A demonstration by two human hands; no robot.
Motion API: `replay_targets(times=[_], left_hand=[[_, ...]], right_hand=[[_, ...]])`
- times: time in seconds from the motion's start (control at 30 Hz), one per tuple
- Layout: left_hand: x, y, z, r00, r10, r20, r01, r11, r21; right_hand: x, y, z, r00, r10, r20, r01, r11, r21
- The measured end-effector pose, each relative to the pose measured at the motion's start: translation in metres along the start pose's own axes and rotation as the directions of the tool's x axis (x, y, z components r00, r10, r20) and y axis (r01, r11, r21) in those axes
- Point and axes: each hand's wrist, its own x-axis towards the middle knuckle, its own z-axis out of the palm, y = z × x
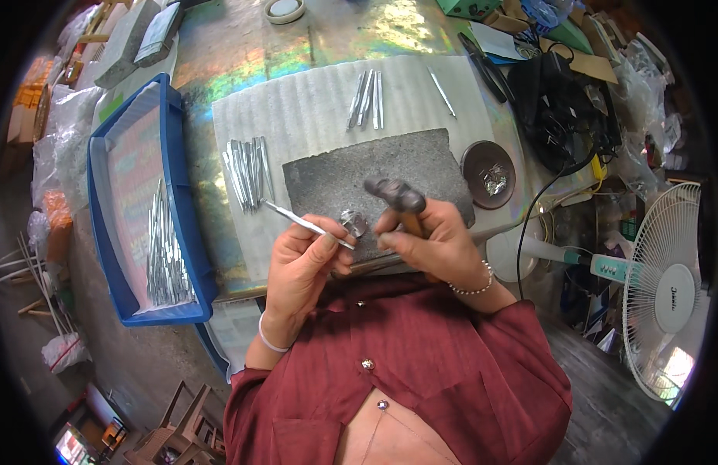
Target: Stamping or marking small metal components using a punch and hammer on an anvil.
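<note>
My left hand point(305, 260) pinches a thin silvery metal rod point(297, 220) that slants up to the left. The rod's near end lies by a small shiny metal piece point(354, 223) on the grey stone slab point(351, 174). My right hand point(433, 244) grips the wooden handle of a small hammer, whose dark head point(395, 194) hovers just right of the shiny piece. Several more silver rods point(249, 172) lie in a bundle on the white corrugated mat point(312, 101), left of the slab. Three others point(367, 98) lie further back.
A blue tray point(173, 163) at left holds many more rods point(163, 256). A brown dish point(489, 175) with shiny bits sits right of the slab. Black cables and bags point(560, 108) crowd the right side. A white fan point(665, 291) stands at lower right. A single rod point(441, 91) lies apart.
</note>
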Motion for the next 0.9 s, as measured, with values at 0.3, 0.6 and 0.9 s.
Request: replay_targets(times=[0.3,0.6,0.9], left_hand=[[0.001,0.0,-0.003,1.0,0.004,0.026,-0.002,0.995,-0.096],[0.002,0.001,-0.005,1.0,-0.024,-0.005,0.024,0.994,-0.111],[0.003,0.0,-0.006,1.0,-0.026,-0.012,0.025,0.99,-0.138]], right_hand=[[0.019,0.02,0.018,0.976,-0.155,0.155,0.161,0.987,-0.023],[0.017,0.017,0.021,0.986,-0.096,0.135,0.091,0.995,0.043],[0.019,0.013,0.024,0.994,-0.011,0.108,-0.001,0.994,0.109]])
